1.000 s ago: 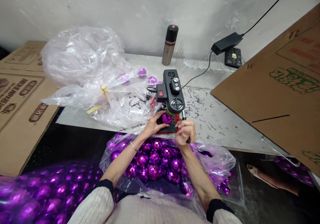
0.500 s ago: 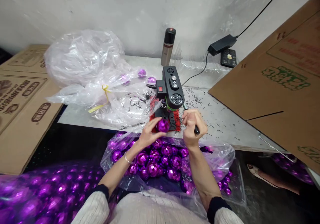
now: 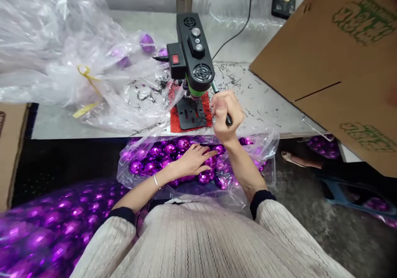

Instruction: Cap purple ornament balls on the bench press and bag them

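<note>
The long pale-grey bench (image 3: 259,118) stretched ahead of the left hand (image 3: 192,161); a clear plastic bag (image 3: 263,142) spread beneath that hand; the black machine with a green collar (image 3: 200,54) stood on the bench, ahead and left of the right hand (image 3: 228,113); this one was clamped on a black-gripped metal lever (image 3: 229,120); the left hand's fingers were apart over shiny purple faceted balls (image 3: 170,148) in the bag.

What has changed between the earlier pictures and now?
The left hand has moved from the black machine back toward the body, over the bagged purple balls; whether it released the ball it held is unclear. The right hand still holds the black handle.
</note>
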`<control>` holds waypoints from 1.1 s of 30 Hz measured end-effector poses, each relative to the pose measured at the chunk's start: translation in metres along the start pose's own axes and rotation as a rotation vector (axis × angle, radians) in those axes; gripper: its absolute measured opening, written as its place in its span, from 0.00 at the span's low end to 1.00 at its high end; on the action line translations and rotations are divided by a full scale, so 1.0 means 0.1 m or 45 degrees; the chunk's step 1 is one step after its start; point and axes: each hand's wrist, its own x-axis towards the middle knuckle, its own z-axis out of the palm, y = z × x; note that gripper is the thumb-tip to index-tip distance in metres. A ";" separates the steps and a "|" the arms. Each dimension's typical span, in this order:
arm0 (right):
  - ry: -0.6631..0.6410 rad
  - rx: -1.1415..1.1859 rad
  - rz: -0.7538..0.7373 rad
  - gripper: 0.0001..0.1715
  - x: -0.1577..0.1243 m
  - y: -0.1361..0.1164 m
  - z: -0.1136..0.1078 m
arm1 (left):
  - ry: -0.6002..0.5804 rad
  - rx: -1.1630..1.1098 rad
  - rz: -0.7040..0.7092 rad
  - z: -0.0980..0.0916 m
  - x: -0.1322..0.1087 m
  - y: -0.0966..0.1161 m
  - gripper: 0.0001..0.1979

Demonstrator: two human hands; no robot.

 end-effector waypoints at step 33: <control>0.028 0.134 -0.154 0.15 -0.19 0.08 -0.03 | 0.746 -0.049 -0.878 -2.07 0.90 -2.34 0.26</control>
